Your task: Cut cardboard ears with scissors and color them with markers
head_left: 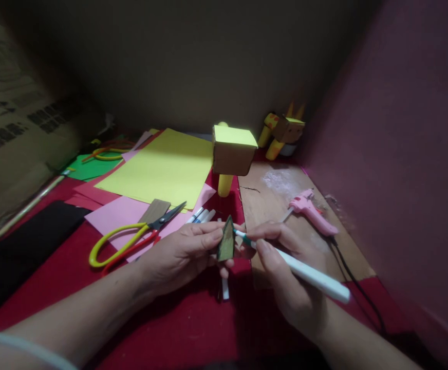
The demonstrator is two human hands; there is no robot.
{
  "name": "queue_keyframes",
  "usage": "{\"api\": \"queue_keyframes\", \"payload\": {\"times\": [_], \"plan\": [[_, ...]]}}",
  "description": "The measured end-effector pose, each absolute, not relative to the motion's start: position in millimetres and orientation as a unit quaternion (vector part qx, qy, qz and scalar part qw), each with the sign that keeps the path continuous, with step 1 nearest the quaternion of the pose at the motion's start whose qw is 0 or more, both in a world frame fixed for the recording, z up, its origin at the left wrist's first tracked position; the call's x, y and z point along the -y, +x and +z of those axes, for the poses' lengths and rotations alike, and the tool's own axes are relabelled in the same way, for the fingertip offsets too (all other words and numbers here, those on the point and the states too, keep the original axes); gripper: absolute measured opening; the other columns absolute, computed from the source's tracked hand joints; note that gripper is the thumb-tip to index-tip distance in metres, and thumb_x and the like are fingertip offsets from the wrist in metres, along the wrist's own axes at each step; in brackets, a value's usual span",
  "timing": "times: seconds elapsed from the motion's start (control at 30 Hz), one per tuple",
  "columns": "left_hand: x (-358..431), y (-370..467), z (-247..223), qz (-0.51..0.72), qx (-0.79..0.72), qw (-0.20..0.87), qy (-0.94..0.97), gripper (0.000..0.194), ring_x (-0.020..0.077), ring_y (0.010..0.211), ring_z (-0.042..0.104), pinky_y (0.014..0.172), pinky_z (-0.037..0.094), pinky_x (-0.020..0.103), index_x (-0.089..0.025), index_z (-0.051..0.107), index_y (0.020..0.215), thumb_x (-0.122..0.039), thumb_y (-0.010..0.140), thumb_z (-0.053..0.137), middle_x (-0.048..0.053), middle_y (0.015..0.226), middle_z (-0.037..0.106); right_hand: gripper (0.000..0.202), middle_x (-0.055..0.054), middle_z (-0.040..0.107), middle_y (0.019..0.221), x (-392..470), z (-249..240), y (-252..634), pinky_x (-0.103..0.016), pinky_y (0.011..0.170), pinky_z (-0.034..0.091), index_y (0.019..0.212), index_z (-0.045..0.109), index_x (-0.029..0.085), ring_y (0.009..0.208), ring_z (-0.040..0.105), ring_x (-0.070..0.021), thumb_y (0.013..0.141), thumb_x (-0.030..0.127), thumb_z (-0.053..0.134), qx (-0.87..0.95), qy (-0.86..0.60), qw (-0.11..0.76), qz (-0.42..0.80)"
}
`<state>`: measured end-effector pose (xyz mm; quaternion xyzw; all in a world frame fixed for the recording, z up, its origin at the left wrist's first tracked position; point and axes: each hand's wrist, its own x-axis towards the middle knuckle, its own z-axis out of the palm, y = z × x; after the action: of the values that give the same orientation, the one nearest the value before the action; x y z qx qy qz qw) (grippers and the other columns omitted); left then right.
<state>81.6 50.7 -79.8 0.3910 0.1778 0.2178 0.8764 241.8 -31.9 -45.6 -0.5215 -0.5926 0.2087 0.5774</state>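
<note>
Between the thumb and fingers of my left hand is a small triangular piece of cardboard, greenish on its face and dark along its edges. My right hand grips a white marker with a teal band, its tip touching or very close to the piece's right edge. Just beyond my hands, a cardboard box shape with a yellow top rests on a yellow tube. Several capped markers lie by my left fingers, partly hidden.
Yellow-and-red-handled scissors lie at left on pink paper, near yellow sheets. A pink glue gun with a black cord rests on a brown board at right. A finished-looking cardboard animal stands at the back.
</note>
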Motion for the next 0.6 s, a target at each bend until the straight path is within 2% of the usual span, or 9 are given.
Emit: {"api": "queue_keyframes", "payload": {"times": [0.1,0.23,0.43,0.6], "plan": [[-52.5,82.9,-82.2,0.220,-0.169,0.877,0.393,0.025,0.0163,0.071,0.062,0.064,0.052,0.027,-0.011,0.070,0.102,-0.024,0.088,0.054,0.012,0.087,0.067,0.011,-0.001,0.070,0.070,31.8,-43.3,239.9,-0.021,0.054,0.054,0.080,0.065,0.016,0.060,0.067,-0.0129,0.081,0.013,0.054,0.586,-0.514,0.585,0.223],[-52.4,83.0,-83.0,0.222,-0.168,0.879,0.387,0.026,0.0164,0.071,0.063,0.064,0.052,0.028,-0.013,0.068,0.107,-0.025,0.088,0.056,0.012,0.087,0.067,0.011,0.000,0.070,0.068,31.6,-42.0,238.1,-0.020,0.044,0.052,0.080,0.062,0.017,0.047,0.064,-0.0110,0.083,0.015,0.052,0.570,-0.503,0.592,0.268],[-51.5,81.8,-81.8,0.227,-0.170,0.878,0.384,0.027,0.0168,0.071,0.063,0.063,0.052,0.028,-0.014,0.067,0.110,-0.024,0.088,0.056,0.011,0.089,0.067,0.009,-0.003,0.069,0.069,32.0,-46.3,240.2,-0.027,0.052,0.055,0.080,0.064,0.018,0.061,0.068,-0.0173,0.082,0.018,0.055,0.580,-0.526,0.574,0.240],[-51.7,82.2,-81.4,0.225,-0.171,0.878,0.386,0.026,0.0167,0.071,0.063,0.064,0.052,0.028,-0.014,0.068,0.109,-0.024,0.088,0.055,0.012,0.089,0.067,0.010,-0.002,0.070,0.069,32.1,-44.2,239.8,-0.025,0.047,0.052,0.080,0.063,0.019,0.054,0.066,-0.0146,0.083,0.017,0.053,0.572,-0.512,0.584,0.264]]}}
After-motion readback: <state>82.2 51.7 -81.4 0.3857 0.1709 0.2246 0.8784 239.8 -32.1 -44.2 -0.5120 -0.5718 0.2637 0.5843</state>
